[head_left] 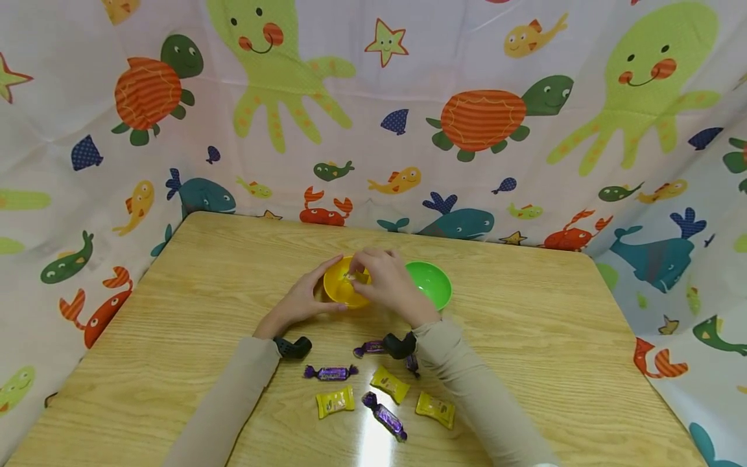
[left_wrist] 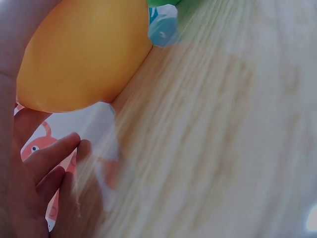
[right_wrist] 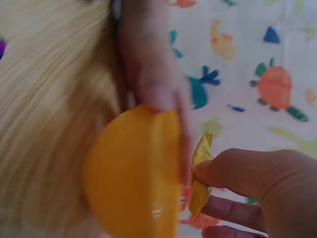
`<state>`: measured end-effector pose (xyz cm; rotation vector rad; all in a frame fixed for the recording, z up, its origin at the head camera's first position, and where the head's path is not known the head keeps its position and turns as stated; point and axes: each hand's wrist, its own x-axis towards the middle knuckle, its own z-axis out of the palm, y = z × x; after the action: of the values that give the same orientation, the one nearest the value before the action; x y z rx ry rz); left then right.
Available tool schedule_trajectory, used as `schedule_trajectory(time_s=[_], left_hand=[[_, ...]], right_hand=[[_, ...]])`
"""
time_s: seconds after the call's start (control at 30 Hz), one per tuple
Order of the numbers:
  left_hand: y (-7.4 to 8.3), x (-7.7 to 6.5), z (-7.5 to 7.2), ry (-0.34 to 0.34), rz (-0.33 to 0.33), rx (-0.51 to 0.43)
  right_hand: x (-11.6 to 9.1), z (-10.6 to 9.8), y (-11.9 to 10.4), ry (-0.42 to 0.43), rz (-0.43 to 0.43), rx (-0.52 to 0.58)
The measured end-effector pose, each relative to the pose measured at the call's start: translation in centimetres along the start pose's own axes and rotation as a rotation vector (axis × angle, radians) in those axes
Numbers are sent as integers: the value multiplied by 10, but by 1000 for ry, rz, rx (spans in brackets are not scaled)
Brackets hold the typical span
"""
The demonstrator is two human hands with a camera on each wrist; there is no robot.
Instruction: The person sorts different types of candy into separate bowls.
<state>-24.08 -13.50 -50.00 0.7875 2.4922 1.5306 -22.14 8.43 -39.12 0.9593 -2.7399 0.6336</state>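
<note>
Tabletop [head_left: 537, 324] below, held candy [right_wrist: 197, 193] aligns lengthwise with the yellow bowl's rim [right_wrist: 168, 166].

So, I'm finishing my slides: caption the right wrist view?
Right hand pinches a yellow packet over the yellow bowl, which the left hand holds.

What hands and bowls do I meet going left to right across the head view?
Left hand, yellow bowl, right hand, green bowl.
</note>
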Motion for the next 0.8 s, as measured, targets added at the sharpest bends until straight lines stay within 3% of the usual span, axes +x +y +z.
schedule_trajectory(time_s=[0.33,0.8], left_hand=[[0,0,1,3,12,-28],[0,1,-1,9,20,-33]], right_hand=[[13,39,24,-131,47,-110],[19,41,21,-175,63,-144]])
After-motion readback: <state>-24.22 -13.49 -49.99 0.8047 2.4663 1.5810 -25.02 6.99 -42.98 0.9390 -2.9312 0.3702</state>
